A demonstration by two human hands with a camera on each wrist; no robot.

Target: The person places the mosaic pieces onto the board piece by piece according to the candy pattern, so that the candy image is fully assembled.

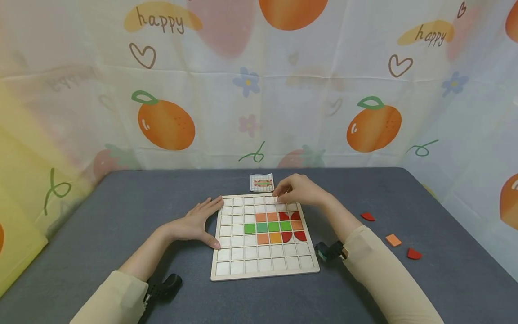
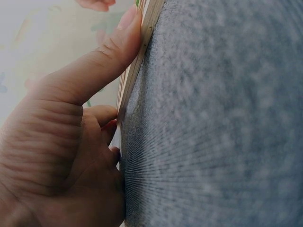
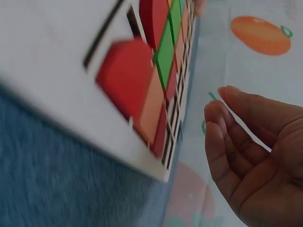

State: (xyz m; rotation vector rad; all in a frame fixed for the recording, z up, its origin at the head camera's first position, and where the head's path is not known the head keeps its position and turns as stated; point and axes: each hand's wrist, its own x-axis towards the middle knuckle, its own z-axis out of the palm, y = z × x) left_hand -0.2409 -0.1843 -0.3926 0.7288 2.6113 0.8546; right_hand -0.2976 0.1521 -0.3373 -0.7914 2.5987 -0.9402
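Note:
A pale wooden grid board [image 1: 265, 265] lies on the dark table. Coloured tiles fill part of its grid: green squares [image 1: 273, 226], orange squares [image 1: 263, 238] and red rounded pieces [image 1: 300, 236]. My left hand [image 1: 194, 221] is at the board's left edge, fingers stretched toward the upper corner. Its thumb [image 2: 113, 52] touches the board's side in the left wrist view. Over the board's far right part hovers my right hand [image 1: 301, 189], fingers loosely bent. In the right wrist view nothing shows between its thumb and fingertips [image 3: 215, 111].
A small picture card [image 1: 261, 183] with a coloured grid pattern lies just beyond the board's far edge. To the right of the right forearm are two loose red pieces [image 1: 414, 254] and an orange square tile [image 1: 393, 240]. A printed cloth [image 1: 226, 117] hangs behind the table.

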